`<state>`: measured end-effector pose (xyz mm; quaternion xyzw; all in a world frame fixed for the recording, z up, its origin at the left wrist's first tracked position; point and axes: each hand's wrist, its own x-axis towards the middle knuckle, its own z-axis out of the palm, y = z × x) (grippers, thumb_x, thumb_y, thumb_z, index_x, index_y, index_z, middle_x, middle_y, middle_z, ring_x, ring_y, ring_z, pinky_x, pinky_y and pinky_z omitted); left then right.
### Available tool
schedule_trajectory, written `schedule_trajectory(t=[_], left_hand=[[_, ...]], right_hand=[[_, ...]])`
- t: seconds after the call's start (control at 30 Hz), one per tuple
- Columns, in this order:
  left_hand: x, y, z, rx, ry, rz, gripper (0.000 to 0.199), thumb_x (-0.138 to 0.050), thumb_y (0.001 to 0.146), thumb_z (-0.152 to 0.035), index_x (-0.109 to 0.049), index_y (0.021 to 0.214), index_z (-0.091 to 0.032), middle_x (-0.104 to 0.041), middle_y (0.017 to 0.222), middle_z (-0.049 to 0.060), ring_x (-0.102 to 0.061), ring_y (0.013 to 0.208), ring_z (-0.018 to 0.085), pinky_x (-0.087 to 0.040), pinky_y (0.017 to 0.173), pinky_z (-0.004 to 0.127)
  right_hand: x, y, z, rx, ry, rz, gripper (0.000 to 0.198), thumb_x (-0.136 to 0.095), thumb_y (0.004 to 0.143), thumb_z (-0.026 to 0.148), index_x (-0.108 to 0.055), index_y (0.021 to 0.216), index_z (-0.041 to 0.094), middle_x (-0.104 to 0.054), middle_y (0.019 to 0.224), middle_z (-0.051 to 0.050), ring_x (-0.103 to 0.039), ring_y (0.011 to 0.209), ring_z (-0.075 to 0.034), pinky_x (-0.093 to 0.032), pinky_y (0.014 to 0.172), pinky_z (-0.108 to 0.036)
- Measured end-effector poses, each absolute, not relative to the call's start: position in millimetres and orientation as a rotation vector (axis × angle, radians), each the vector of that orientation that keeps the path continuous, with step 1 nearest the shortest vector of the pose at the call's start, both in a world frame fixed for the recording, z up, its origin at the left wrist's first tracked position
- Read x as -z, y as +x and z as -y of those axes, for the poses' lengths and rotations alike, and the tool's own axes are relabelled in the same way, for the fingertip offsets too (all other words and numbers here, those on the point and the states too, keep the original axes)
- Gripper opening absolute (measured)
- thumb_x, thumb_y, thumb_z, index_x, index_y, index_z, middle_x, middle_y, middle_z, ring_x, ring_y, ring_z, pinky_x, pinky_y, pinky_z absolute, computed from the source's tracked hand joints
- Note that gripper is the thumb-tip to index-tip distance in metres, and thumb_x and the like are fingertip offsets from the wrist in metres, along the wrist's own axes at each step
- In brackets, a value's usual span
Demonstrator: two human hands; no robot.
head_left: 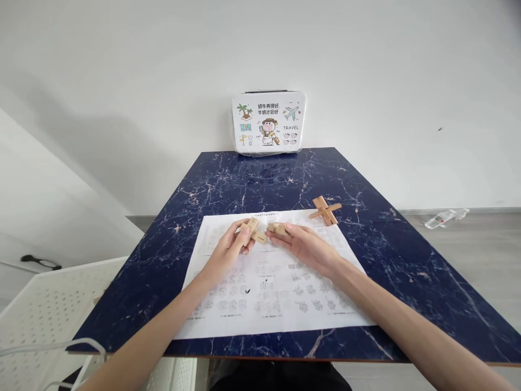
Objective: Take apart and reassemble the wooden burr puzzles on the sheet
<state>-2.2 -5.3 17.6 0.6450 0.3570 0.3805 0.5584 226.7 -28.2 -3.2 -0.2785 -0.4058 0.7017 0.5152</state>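
- Left hand (232, 239): grip clamped on blocks (253, 224), 1 end jutting right.
- Right hand (302, 241): grip clamped on piece (279, 228), just right of blocks; contact unclear.

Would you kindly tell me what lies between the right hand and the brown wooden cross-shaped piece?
Only the white printed paper sheet, in the head view.

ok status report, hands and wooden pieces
Left hand holding wooden pieces. Right hand holding another wooden part. Wooden cross at sheet's far right corner, apart from hands. No obstruction visible.
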Motion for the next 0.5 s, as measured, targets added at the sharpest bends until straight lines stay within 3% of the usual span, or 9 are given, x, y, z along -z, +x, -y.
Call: schedule_trajectory(t=[0.07,0.23,0.33,0.5], left_hand=[[-16.9,-1.6,7.4,-0.881,1.549,-0.827,0.043,-0.052,0.106,-0.057,-0.055,0.130,-0.021,-0.054,0.078,0.000,-0.048,0.071,0.016,-0.040,0.068,0.031],[-16.8,-2.8,9.6,-0.800,1.641,-0.843,0.043,-0.053,0.106,-0.055,-0.060,0.132,-0.022,-0.063,0.092,0.004,-0.054,0.074,0.017,-0.046,0.069,0.031],[-18.4,-3.3,10.7,-0.785,1.681,-0.879,0.043,-0.054,0.105,-0.055,-0.065,0.134,-0.025,-0.067,0.097,0.006,-0.057,0.075,0.018,-0.049,0.069,0.031],[-16.6,-2.9,12.9,-0.809,1.754,-0.959,0.045,-0.054,0.105,-0.053,-0.066,0.139,-0.027,-0.073,0.108,0.007,-0.066,0.087,0.022,-0.056,0.080,0.034]], right_hand=[[2.5,224.6,29.6,-1.732,-0.631,0.979,0.035,-0.076,0.095,0.047,-0.078,0.113,0.018,-0.073,0.132,-0.013,-0.065,0.131,-0.029,-0.039,0.125,-0.049],[-1.9,218.6,35.3,-1.750,-0.633,1.187,0.044,-0.066,0.100,0.056,-0.078,0.120,0.019,-0.077,0.125,-0.013,-0.071,0.121,-0.028,-0.046,0.119,-0.050],[-2.6,214.3,39.4,-1.662,-0.744,1.280,0.045,-0.069,0.097,0.060,-0.078,0.118,0.022,-0.079,0.117,-0.011,-0.073,0.117,-0.028,-0.049,0.115,-0.051],[2.2,209.9,42.5,-1.579,-0.926,1.259,0.048,-0.076,0.090,0.061,-0.077,0.120,0.024,-0.079,0.121,-0.009,-0.075,0.114,-0.029,-0.050,0.115,-0.056]])
